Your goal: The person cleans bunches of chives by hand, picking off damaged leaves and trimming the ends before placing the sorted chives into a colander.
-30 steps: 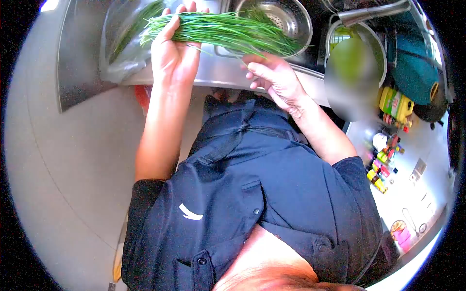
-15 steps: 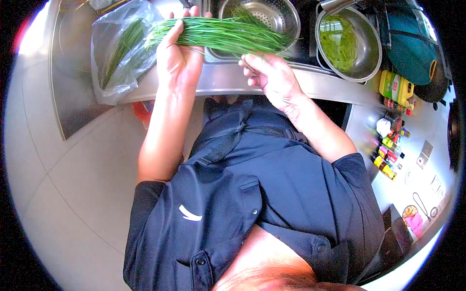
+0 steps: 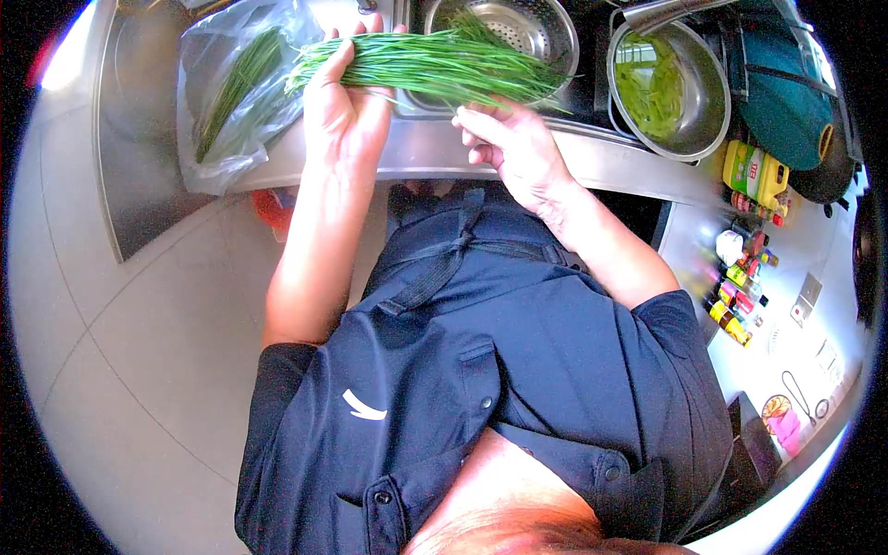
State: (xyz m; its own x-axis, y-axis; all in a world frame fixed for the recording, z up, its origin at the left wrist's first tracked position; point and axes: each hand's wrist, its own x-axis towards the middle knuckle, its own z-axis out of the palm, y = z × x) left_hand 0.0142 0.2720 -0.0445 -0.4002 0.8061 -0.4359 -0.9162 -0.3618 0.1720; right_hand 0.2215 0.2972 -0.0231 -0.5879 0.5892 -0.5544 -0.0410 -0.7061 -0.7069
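Note:
A long bunch of thin green stalks (image 3: pixel 435 63) lies across my left hand (image 3: pixel 347 116), its thumb bent over the stalks near their left end. My right hand (image 3: pixel 509 148) is below the bunch's right part, thumb and forefinger pinched together at its lower edge; whatever is between the fingertips is too small to make out. Behind the bunch's right end sits a perforated metal colander (image 3: pixel 546 32) with more green stalks in it. To the left, a clear plastic bag (image 3: pixel 199 106) holds more of the same stalks.
A metal pot (image 3: pixel 708 139) with light green pieces in liquid stands right of the colander. Farther right are a yellow bottle (image 3: pixel 754 176), several small bottles and a teal object (image 3: pixel 786 120). The metal counter edge (image 3: pixel 435 153) runs below my hands.
The view has shifted and the blur over the pot is gone. My right hand has moved slightly left along the bunch, which still lies in my left hand.

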